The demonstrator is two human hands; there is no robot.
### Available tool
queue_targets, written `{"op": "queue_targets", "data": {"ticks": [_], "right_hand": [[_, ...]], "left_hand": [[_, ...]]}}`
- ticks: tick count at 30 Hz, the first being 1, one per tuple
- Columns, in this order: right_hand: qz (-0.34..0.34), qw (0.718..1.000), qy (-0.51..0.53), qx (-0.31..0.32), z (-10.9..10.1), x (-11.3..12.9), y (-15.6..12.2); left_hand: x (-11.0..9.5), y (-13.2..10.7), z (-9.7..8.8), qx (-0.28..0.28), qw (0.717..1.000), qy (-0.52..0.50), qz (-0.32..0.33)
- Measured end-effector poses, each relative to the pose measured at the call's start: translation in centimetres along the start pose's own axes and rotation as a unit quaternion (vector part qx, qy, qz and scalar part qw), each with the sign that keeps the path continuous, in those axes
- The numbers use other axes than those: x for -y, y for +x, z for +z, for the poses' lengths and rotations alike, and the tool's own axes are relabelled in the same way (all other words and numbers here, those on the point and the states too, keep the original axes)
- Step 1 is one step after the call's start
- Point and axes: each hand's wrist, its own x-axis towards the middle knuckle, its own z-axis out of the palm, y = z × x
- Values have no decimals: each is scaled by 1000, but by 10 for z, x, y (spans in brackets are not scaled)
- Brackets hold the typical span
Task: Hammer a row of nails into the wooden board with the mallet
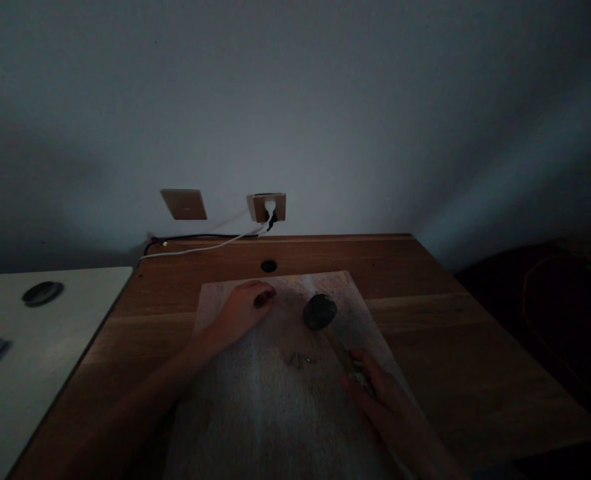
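Observation:
In the head view a pale wooden board (235,407) lies on the brown table. My right hand (375,393) is wrapped round the handle of a mallet (320,312), whose dark, round head hangs over the board's right part. Resting near the board's far left, my left hand (248,305) has its fingers curled together. What those fingers hold, if anything, is too dark to make out. Between the hands, a few small metal pieces that look like nails (299,361) lie on the board.
Behind the wooden table (450,333) is a wall with a socket (269,208), a plug and a white cable (195,251). A blank wall plate (184,204) is beside it. At left stands a white table (40,340) with a dark device at its edge.

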Motion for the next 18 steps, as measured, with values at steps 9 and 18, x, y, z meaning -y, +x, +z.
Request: {"op": "queue_targets", "data": {"ticks": [9, 18], "right_hand": [[-20, 999, -10, 25, -1, 2, 0], [-83, 996, -31, -17, -2, 37, 15]], "left_hand": [[1, 0, 2, 11, 999, 24, 47], [1, 1, 2, 9, 1000, 5, 20]]}}
